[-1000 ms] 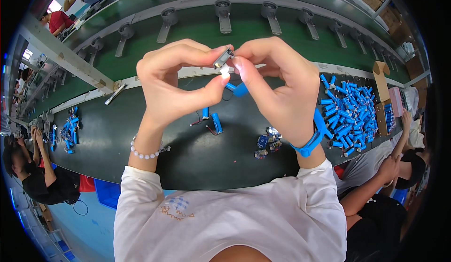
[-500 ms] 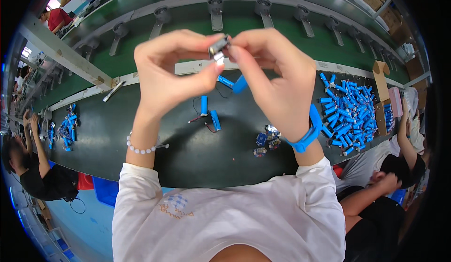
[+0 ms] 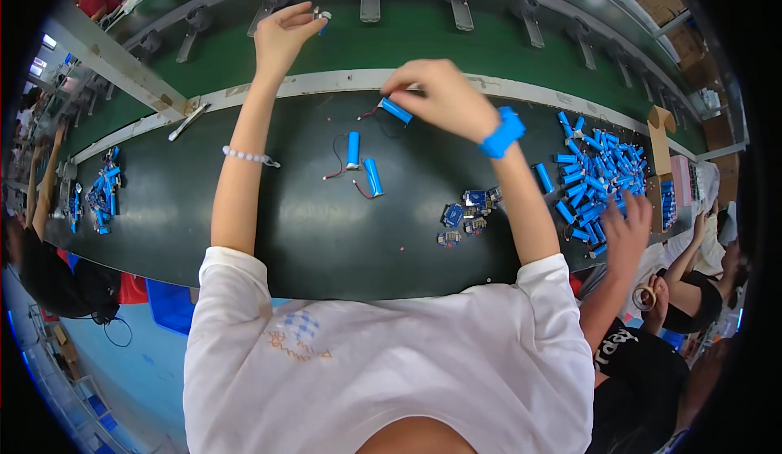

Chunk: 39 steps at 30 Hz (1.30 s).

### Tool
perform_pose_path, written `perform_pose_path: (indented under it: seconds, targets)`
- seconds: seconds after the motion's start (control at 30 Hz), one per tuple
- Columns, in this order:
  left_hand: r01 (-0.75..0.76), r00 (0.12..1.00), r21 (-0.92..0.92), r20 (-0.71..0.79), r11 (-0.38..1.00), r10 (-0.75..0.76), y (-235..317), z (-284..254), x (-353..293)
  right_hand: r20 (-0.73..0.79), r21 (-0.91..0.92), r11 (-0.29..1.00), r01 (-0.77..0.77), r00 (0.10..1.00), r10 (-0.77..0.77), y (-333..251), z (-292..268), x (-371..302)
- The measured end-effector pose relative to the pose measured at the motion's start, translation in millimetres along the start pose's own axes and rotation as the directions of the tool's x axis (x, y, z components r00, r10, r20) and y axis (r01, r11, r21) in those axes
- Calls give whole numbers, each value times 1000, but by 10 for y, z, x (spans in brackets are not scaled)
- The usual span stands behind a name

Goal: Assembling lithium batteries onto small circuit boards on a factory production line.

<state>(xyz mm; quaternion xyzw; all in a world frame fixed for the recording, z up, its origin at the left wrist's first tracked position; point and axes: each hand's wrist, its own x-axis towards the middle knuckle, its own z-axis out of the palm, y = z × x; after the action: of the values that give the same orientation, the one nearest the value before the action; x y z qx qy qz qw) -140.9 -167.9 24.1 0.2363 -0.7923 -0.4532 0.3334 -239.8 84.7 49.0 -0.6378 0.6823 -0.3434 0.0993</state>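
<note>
My left hand (image 3: pixel 281 40) is raised over the green belt, pinching a small circuit board (image 3: pixel 322 19) with pale metal parts and a bit of blue. My right hand (image 3: pixel 440 96) reaches to the table's far edge. Its fingers are curled, slightly blurred, at the upper end of a blue battery (image 3: pixel 397 112) with thin wires, and seem to pinch it. Two more wired cylinder batteries, one upright (image 3: pixel 353 149) and one tilted (image 3: pixel 373 177), lie between my arms. Several small circuit boards (image 3: pixel 453 214) are grouped beside my right forearm.
A large heap of blue batteries (image 3: pixel 603 169) lies right, beside an open cardboard box (image 3: pixel 660 140). One loose battery (image 3: pixel 544 178) lies nearer. A co-worker's hand (image 3: pixel 627 230) reaches toward the heap. Another battery pile (image 3: pixel 103 193) is at left. A white rail (image 3: pixel 326 82) borders the belt.
My hands have parted: the left went up and left with a small circuit board, the right came down to a battery at the table's far edge. A co-worker's hand has come to the heap.
</note>
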Motion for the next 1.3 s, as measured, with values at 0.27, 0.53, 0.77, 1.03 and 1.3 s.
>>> perform_pose_path:
  seconds: [0.27, 0.53, 0.77, 1.03, 1.3]
  targets:
    - [-201, 972, 291, -59, 935, 227, -409, -45, 101, 40, -290, 945, 150, 989, -145, 123, 590, 92]
    - [-332, 797, 103, 562, 938, 220, 1150, 95, -729, -20, 468, 875, -125, 988, 152, 474, 254, 122]
    - [-568, 590, 45, 718, 822, 369, 1047, 964, -1849, -190, 851, 525, 9, 937, 291, 385, -202, 57]
    - [-614, 559, 2, 707, 790, 433, 986, 1045, -1933, -202, 850, 526, 13, 931, 304, 114, -495, -25]
    - [-477, 646, -18, 670, 879, 365, 882, 1046, -1708, -161, 826, 559, -70, 922, 353, -100, -574, -20]
